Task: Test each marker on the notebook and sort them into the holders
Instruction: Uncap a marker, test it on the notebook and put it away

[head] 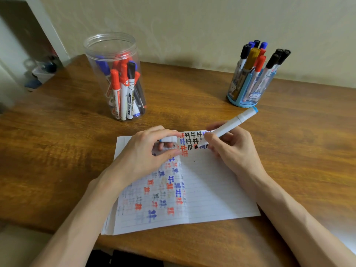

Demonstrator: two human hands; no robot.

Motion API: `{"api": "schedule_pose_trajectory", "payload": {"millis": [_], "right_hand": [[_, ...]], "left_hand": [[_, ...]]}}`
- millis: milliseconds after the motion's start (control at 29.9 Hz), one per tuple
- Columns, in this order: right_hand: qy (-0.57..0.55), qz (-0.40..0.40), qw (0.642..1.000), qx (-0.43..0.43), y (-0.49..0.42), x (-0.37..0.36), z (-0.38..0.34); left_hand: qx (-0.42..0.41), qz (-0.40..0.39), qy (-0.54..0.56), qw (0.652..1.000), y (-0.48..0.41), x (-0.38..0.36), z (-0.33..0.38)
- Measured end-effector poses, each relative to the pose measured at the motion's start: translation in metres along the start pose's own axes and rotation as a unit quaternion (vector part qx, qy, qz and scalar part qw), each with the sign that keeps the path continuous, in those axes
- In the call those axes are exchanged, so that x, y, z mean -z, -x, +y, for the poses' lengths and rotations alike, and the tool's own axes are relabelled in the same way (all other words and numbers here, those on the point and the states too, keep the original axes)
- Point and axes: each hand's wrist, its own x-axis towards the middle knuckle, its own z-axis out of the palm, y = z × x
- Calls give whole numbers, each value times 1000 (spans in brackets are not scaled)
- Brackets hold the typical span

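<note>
So the right hand (229, 149) pinches a marker (229, 128), tip on the notebook (202, 189), while the left hand (146, 151) pinches its cap (169, 139).

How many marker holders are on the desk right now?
2. A clear plastic jar stands back left of the notebook; a blue holder stands back right of it. Nothing in view suggests a hidden third.

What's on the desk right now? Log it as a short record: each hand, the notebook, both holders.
left hand: pinches a white cap
right hand: grips white marker, tip down at the page
notebook: open on table; red, blue, black test marks
clear jar: back left, holds markers
blue holder: back right, holds markers
</note>
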Motion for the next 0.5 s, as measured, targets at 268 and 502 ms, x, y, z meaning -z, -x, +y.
{"api": "schedule_pose_trajectory", "payload": {"millis": [268,502], "right_hand": [[-26,-54,998,-17,3,9,-3],[20,-41,999,15,2,11,-3]], "left_hand": [[3,-3,20,1000,-1,0,0],[3,-2,24,1000,-1,-1,0]]}}
